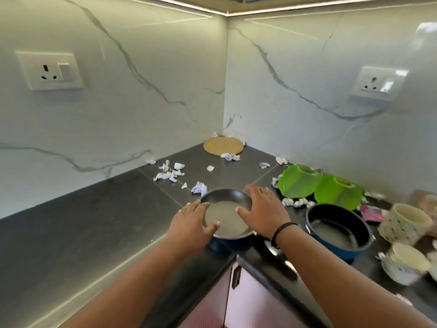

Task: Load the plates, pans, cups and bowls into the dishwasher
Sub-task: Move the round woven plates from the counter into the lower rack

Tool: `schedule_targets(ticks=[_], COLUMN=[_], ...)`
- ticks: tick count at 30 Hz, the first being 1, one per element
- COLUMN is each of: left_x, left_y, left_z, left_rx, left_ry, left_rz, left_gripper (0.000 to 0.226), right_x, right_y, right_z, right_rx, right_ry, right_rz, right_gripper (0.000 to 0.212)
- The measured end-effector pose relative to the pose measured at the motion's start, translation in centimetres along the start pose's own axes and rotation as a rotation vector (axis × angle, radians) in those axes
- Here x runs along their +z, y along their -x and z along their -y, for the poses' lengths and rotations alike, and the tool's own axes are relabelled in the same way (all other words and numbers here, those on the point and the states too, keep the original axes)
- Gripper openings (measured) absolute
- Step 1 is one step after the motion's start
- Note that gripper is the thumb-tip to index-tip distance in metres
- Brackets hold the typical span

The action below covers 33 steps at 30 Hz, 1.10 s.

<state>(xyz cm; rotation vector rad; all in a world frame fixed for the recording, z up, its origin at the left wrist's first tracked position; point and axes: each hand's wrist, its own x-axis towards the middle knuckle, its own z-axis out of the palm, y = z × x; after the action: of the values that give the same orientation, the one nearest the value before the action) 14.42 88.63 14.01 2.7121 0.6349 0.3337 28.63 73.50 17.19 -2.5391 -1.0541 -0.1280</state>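
A blue pan with a dark inside (227, 214) sits on the dark corner counter (94, 221). My left hand (192, 222) rests on its left rim and my right hand (262, 210) on its right rim, fingers spread over the edge. A second blue pan (338, 229) stands to the right. Two green plates (299, 181) (338, 191) lie upside down behind it. Spotted white cups (405, 222) (406, 262) lie at the far right. No dishwasher is in view.
Crumpled paper scraps (169, 172) are scattered over the counter. A round tan mat (223, 145) lies in the corner. A pink packet (373, 213) sits by the cups. Wall sockets (50, 71) (378, 82) are on both marble walls. A cabinet door (255, 301) is below.
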Motion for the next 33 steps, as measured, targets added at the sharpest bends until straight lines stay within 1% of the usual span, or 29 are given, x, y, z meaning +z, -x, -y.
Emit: schedule_targets(ticks=[5,9,12,17,23,25,26,29,30,31,33], left_x=[-0.9,-1.1,-1.3,-1.0,0.8,2.0,2.6,4.1,4.6,5.1,5.9], left_y=[-6.7,-9.8,-12.6,-18.9,-28.3,-31.9,-33.6,-38.4,-39.9,-41.3,-43.6], left_z=[-1.0,0.4,1.8,3.9,7.2,8.5,9.0,10.1,10.3,10.5,10.8], left_rx=[-0.087,-0.131,-0.157,-0.133,-0.112,-0.162,-0.214,-0.454,-0.540,-0.611,-0.692], left_ry=[-0.021,-0.040,-0.066,-0.064,0.046,0.165,0.271,0.746,0.896,1.017,1.181], left_rz=[-0.012,0.005,0.010,0.016,0.059,0.079,0.093,0.162,0.197,0.228,0.257], left_gripper=[0.066,0.062,0.064,0.063,0.062,0.061,0.060,0.064,0.067,0.070,0.077], right_x=[-0.8,0.1,1.2,2.7,6.0,7.7,8.5,10.4,10.9,11.3,11.9], right_y=[-8.3,-13.0,-15.8,-20.5,-28.2,-31.0,-32.4,-36.5,-37.8,-39.0,-41.1], right_z=[-3.9,-5.7,-6.8,-8.3,-9.3,-9.8,-10.1,-11.0,-11.4,-11.7,-12.4], right_rx=[0.038,0.166,0.233,0.341,0.473,0.519,0.540,0.617,0.661,0.717,0.815], right_ry=[-0.084,-0.251,-0.321,-0.364,-0.440,-0.490,-0.516,-0.661,-0.742,-0.831,-0.955], right_rz=[0.104,0.179,0.218,0.235,0.233,0.207,0.195,0.178,0.176,0.175,0.170], right_gripper=[0.070,0.070,0.070,0.069,0.063,0.057,0.051,0.018,0.011,0.009,0.010])
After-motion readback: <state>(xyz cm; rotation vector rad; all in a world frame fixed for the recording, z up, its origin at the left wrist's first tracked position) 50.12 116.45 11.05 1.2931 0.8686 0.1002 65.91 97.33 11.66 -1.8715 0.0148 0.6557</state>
